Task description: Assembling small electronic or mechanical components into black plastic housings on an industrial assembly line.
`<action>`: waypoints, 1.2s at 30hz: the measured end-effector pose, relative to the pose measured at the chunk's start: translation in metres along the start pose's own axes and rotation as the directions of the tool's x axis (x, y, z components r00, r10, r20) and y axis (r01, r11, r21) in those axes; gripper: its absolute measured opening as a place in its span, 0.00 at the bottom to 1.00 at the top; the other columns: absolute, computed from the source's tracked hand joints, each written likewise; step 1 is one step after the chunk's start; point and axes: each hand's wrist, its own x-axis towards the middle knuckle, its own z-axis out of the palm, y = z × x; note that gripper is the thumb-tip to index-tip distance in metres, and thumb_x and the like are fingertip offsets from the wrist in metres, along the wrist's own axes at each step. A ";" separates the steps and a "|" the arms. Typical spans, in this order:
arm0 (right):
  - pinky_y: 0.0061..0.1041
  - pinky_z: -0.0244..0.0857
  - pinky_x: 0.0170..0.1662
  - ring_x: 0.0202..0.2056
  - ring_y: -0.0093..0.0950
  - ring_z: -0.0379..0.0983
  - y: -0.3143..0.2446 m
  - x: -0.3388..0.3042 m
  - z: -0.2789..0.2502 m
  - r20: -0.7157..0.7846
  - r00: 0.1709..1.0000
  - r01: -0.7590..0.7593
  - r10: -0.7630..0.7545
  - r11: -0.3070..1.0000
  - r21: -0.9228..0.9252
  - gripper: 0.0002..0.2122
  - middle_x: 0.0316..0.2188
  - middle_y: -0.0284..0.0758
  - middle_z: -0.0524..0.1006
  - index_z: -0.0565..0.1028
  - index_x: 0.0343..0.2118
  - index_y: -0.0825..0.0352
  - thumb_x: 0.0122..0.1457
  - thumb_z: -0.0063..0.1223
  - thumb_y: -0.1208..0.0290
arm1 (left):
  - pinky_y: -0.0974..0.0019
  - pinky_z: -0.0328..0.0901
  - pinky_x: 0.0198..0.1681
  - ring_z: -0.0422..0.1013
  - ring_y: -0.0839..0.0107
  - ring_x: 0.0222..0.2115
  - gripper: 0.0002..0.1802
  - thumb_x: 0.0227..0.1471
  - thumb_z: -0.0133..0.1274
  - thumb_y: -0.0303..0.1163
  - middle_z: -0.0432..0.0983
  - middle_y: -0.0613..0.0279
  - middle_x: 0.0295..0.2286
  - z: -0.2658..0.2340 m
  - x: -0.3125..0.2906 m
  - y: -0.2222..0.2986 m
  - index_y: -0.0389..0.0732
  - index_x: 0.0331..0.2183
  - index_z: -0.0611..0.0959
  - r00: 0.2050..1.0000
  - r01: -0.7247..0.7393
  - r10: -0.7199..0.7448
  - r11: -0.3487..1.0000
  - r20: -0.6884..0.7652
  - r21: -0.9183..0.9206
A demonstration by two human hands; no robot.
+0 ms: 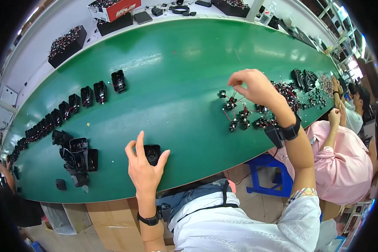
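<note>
My left hand (145,170) is at the table's near edge, thumb and fingers spread around a small black plastic housing (152,155). The housing lies on the green top, and I cannot tell whether the fingers touch it. Farther right, my right hand (255,87) hangs over a loose group of small black parts with thin red and black wires (233,124). Its fingers are curled together, with a thin wire showing just below them. Whether that wire is in the fingertips is hard to make out. Both wrists wear black bands with small devices.
A curved row of black housings (74,103) runs down the left, beside a pile of black housings (79,145). More wired parts (286,93) are heaped right. Black bins (67,45) and a red-white box (113,10) stand behind. A pink-clad person (340,164) sits right, near a blue stool (269,174).
</note>
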 end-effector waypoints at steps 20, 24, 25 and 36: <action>0.35 0.73 0.39 0.37 0.37 0.79 0.034 0.049 0.036 0.150 0.857 0.491 -0.494 0.869 0.057 0.05 0.35 0.35 0.81 0.84 0.35 0.65 0.55 0.63 0.78 | 0.72 0.61 0.27 0.66 0.76 0.24 0.20 0.62 0.53 0.29 0.71 0.52 0.52 0.004 -0.026 -0.022 0.34 0.54 0.77 0.994 0.017 -0.060 0.916 -0.095 -0.401; 0.28 0.74 0.37 0.34 0.33 0.80 0.007 0.052 0.020 -0.139 0.891 0.446 -0.432 0.890 0.096 0.05 0.35 0.37 0.83 0.84 0.35 0.67 0.56 0.63 0.81 | 0.73 0.62 0.26 0.69 0.76 0.25 0.20 0.61 0.54 0.28 0.71 0.52 0.52 0.002 -0.026 -0.023 0.34 0.54 0.77 0.993 -0.004 -0.046 0.912 -0.111 -0.411; 0.28 0.74 0.37 0.34 0.33 0.80 0.002 0.051 0.019 -0.134 0.886 0.458 -0.444 0.883 0.106 0.05 0.35 0.37 0.83 0.84 0.35 0.67 0.56 0.63 0.81 | 0.73 0.61 0.26 0.69 0.76 0.25 0.20 0.61 0.54 0.28 0.71 0.52 0.52 0.002 -0.027 -0.023 0.34 0.54 0.77 0.991 -0.025 -0.033 0.906 -0.129 -0.424; 0.28 0.74 0.39 0.32 0.29 0.81 -0.139 -0.050 0.083 -0.314 0.806 0.592 -0.502 0.684 0.426 0.12 0.30 0.29 0.84 0.82 0.28 0.64 0.41 0.64 0.87 | 0.60 0.72 0.43 0.72 0.51 0.50 0.51 0.34 0.75 0.29 0.71 0.49 0.57 -0.005 -0.024 -0.022 0.41 0.62 0.72 0.977 -0.097 0.147 0.952 0.156 -0.290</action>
